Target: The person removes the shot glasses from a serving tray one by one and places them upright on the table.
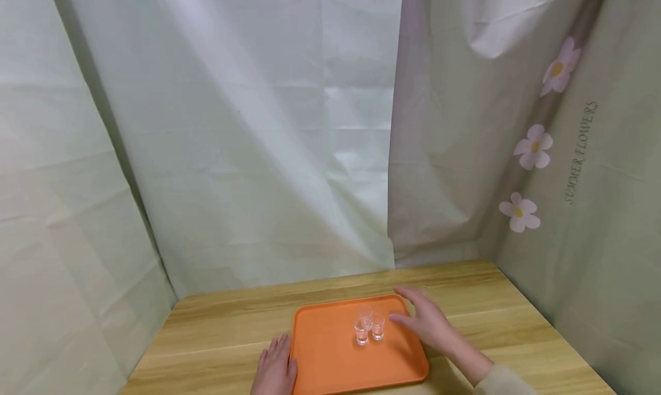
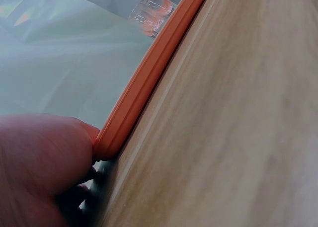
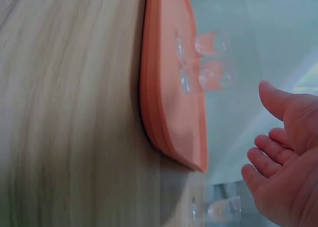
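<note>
Three small clear shot glasses [image 1: 362,333] stand close together on an orange tray [image 1: 325,355], right of its middle. At the tray's left edge my left hand [image 1: 275,367] rests with its fingers extended on the table; the left wrist view shows its thumb side touching the tray's rim [image 2: 144,83]. My right hand [image 1: 426,321] hovers over the right side of the tray, thumb and fingers spread apart with nothing between them. In the right wrist view, its thumb [image 3: 276,99] points toward the glasses [image 3: 216,75], with a gap between.
Another clear glass [image 3: 224,209] stands on the table beyond the tray, mostly hidden behind my right hand in the head view. The wooden table [image 1: 222,326] is enclosed by pale curtains [image 1: 268,154] at the back and both sides.
</note>
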`<state>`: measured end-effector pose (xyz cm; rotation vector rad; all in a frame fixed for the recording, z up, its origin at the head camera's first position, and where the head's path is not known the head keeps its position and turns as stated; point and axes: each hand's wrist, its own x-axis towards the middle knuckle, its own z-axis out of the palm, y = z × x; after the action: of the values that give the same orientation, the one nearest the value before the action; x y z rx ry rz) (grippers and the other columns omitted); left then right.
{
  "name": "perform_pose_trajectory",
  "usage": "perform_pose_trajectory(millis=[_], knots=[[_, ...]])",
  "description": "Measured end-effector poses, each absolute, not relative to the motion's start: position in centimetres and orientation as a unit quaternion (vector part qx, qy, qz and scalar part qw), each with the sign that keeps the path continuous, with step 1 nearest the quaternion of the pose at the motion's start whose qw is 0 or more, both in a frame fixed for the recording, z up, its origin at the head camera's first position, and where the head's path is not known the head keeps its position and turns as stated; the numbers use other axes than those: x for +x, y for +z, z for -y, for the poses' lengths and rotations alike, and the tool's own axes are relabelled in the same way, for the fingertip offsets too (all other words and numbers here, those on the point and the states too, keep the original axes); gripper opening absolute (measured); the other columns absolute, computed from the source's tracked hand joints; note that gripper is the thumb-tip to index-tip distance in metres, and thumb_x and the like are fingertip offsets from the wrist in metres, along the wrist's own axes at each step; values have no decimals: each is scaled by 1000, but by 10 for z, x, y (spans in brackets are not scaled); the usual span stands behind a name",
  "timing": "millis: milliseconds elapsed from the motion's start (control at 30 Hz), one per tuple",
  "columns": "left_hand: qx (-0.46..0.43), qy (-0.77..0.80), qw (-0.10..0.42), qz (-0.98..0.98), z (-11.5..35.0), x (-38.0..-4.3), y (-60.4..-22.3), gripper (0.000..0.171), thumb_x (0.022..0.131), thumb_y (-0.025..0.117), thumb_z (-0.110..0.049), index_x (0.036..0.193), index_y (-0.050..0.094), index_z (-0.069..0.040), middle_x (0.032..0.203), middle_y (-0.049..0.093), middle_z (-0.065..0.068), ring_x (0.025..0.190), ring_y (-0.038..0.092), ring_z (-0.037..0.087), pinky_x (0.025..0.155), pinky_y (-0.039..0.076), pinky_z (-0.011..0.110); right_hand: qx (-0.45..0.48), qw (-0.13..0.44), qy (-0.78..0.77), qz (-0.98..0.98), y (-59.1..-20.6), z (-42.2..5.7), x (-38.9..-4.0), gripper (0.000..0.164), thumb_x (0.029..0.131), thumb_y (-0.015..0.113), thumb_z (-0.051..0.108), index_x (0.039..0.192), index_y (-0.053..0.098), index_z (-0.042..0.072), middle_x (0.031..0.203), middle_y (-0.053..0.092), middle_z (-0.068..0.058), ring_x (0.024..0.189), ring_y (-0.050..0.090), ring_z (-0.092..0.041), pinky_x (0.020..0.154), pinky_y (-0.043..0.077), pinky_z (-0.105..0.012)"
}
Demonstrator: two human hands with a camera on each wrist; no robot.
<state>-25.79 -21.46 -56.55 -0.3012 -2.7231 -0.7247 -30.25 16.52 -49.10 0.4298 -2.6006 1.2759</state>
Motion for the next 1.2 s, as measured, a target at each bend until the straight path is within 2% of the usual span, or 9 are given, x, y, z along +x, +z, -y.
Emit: perform_pose_trajectory(millis=[233, 467, 667, 800, 933, 1200], knots=[[-107, -254, 150, 949, 214, -258, -563, 50, 97, 72, -1, 142, 61, 17, 145, 61, 38, 139, 53, 63, 113, 38, 78, 184, 45, 483, 855, -502, -152, -306, 69, 96, 89, 18, 153, 58, -6, 151, 61, -27, 137, 60, -50, 113, 49, -65], [-108, -254, 149, 950, 214, -259, -566, 49, 97, 71, -2, 141, 61, 17, 145, 61, 38, 139, 52, 63, 113, 38, 78, 228, 35, 498, 836, -515, -142, -310, 65, 95, 88, 12, 147, 58, -12, 143, 64, -31, 127, 67, -49, 107, 55, -59], [-112, -253, 154, 949, 216, -260, -569, 49, 97, 70, -3, 141, 62, 16, 144, 62, 38, 138, 53, 64, 111, 39, 79, 226, 38, 490, 841, -517, -136, -312, 56, 95, 88, 11, 141, 64, -10, 128, 74, -18, 116, 72, -38, 100, 60, -44], [-117, -253, 162, 947, 217, -260, -572, 49, 96, 70, -4, 140, 62, 16, 143, 62, 38, 137, 54, 64, 110, 40, 79, 212, 32, 489, 845, -519, -134, -310, 48, 93, 89, 10, 132, 68, -7, 119, 75, -10, 110, 72, -32, 95, 61, -37], [-120, -245, 168, 947, 218, -260, -573, 49, 95, 71, -4, 139, 63, 16, 142, 63, 38, 135, 55, 63, 109, 41, 79, 209, 31, 484, 849, -521, -134, -309, 37, 93, 90, 10, 122, 71, -2, 112, 73, -5, 105, 72, -28, 92, 62, -36], [-104, -260, 135, 951, 216, -261, -569, 49, 98, 71, -2, 142, 61, 17, 146, 61, 38, 140, 51, 64, 113, 37, 79, 202, 24, 488, 849, -521, -136, -309, 24, 95, 88, 12, 109, 69, 5, 104, 70, -2, 101, 72, -24, 83, 59, -29]])
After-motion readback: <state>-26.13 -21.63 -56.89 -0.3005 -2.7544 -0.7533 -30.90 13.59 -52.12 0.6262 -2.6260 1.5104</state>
